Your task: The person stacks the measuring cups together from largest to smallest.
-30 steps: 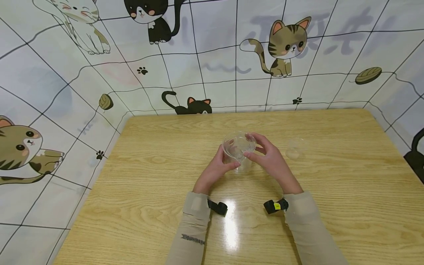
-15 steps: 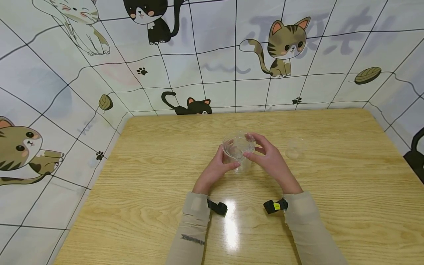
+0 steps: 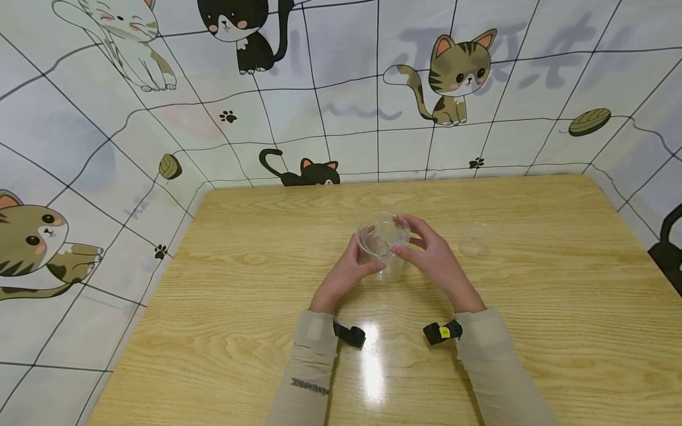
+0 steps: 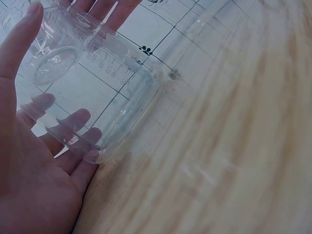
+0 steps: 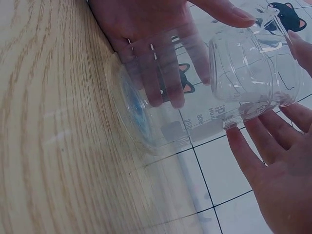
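A clear glass beaker (image 3: 393,270) with printed volume marks stands upright on the table between my hands. A smaller clear glass vessel (image 5: 234,68) sits nested in its mouth. My left hand (image 3: 347,272) curls around the beaker's left side, thumb toward the front and fingers behind the glass (image 4: 97,97). From the right, my right hand (image 3: 428,251) grips the beaker's upper part, thumb at the near rim and fingers around the far side. In the right wrist view the right fingers (image 5: 278,136) show against the glass close to the rim.
Another small clear glass vessel (image 3: 473,241) is on the wooden table (image 3: 240,266), right of my right hand. A white backdrop (image 3: 351,106) with cartoon cats and grid lines rises behind the table and along its sides.
Both hands and the beaker hold their places. Only the head view has shifted very slightly.
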Motion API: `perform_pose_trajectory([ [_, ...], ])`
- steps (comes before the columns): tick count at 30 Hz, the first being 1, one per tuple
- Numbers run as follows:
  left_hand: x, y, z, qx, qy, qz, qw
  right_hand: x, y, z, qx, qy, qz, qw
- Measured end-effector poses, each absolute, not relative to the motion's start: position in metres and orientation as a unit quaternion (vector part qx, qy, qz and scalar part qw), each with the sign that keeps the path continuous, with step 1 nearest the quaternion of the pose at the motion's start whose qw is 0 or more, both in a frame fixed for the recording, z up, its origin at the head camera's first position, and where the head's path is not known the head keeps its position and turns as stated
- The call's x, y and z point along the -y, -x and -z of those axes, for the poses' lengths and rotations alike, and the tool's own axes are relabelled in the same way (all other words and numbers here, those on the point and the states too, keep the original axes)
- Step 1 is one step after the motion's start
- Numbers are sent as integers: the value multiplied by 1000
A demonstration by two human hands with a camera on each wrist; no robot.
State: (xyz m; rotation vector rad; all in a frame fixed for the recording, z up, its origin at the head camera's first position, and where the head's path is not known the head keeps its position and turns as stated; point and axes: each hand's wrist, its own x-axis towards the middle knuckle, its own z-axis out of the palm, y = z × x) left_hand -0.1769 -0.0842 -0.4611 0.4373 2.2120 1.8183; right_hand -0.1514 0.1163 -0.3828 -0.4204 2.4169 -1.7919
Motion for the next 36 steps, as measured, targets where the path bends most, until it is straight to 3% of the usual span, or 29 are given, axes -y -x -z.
perform_pose_trajectory([
  [36,84,177,460,-749,-154,-632,124,-117,153,386,-778,156,606,53],
])
